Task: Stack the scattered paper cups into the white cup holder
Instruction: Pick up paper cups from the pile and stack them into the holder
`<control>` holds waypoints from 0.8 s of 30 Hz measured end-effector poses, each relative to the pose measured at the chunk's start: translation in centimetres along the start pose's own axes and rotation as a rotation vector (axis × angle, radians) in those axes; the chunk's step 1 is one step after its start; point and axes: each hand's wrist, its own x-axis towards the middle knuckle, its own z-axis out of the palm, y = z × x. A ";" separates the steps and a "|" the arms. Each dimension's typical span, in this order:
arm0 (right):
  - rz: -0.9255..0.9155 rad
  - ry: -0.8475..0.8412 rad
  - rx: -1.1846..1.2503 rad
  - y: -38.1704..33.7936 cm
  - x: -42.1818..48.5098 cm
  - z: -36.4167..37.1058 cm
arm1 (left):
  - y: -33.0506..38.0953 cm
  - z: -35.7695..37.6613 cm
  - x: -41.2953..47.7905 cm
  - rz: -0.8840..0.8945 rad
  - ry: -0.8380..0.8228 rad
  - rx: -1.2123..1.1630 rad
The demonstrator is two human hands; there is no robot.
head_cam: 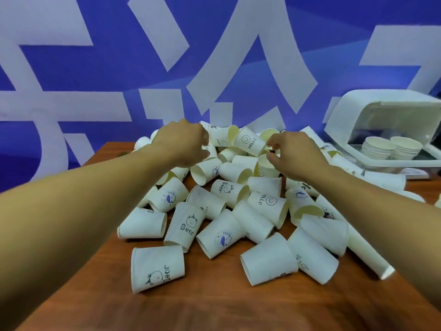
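Note:
Several white paper cups (pixel 224 211), printed with "Bear", "HELLO" and a whale, lie tumbled in a pile on the brown table (pixel 214 309). My left hand (pixel 183 142) reaches over the far left of the pile, fingers curled down; what they touch is hidden. My right hand (pixel 296 156) hovers at the far middle with thumb and fingers apart, just beside the rim of an upright cup (pixel 263 167). The white cup holder (pixel 381 108) sits at the right with its lid raised, and two short stacks of cups (pixel 391 148) stand inside.
A blue wall with large white shapes (pixel 214 56) stands right behind the table. The pile spreads from the table's middle to its right edge, under the holder. Bare wood shows along the near edge and near left.

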 end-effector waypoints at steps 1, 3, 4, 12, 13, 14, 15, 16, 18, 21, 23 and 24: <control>-0.001 -0.010 -0.003 0.1 0.6 0.3 | -0.2 0.5 0.6 -0.004 0.002 -0.007; -0.015 -0.026 -0.014 0.2 2.2 0.9 | -0.6 1.7 2.2 -0.004 -0.004 -0.015; -0.027 -0.030 -0.021 0.1 2.9 1.1 | -0.7 2.2 3.0 0.001 -0.012 -0.018; -0.178 -0.072 -0.150 -0.8 9.4 3.9 | 0.7 5.3 10.8 0.147 -0.019 -0.017; -0.191 -0.082 -0.158 -0.7 10.1 4.5 | 0.9 5.7 11.7 0.170 -0.018 0.002; -0.206 -0.092 -0.164 -0.6 10.7 5.0 | 1.1 6.1 12.6 0.191 -0.020 0.026; -0.221 -0.104 -0.168 -0.4 11.3 5.5 | 1.2 6.5 13.3 0.212 -0.019 0.056; -0.236 -0.119 -0.174 -0.2 11.8 5.9 | 1.3 7.0 14.0 0.237 -0.015 0.091; -0.260 -0.151 -0.187 0.3 12.5 6.7 | 1.5 7.7 14.8 0.285 -0.008 0.169; -0.272 -0.171 -0.193 1.1 13.1 7.3 | 1.6 8.4 15.2 0.331 -0.026 0.281; -0.275 -0.154 -0.181 1.6 13.2 7.5 | 1.8 8.5 15.1 0.343 -0.021 0.335; -0.280 -0.146 -0.174 1.8 13.3 7.5 | 1.9 8.6 15.1 0.344 -0.017 0.351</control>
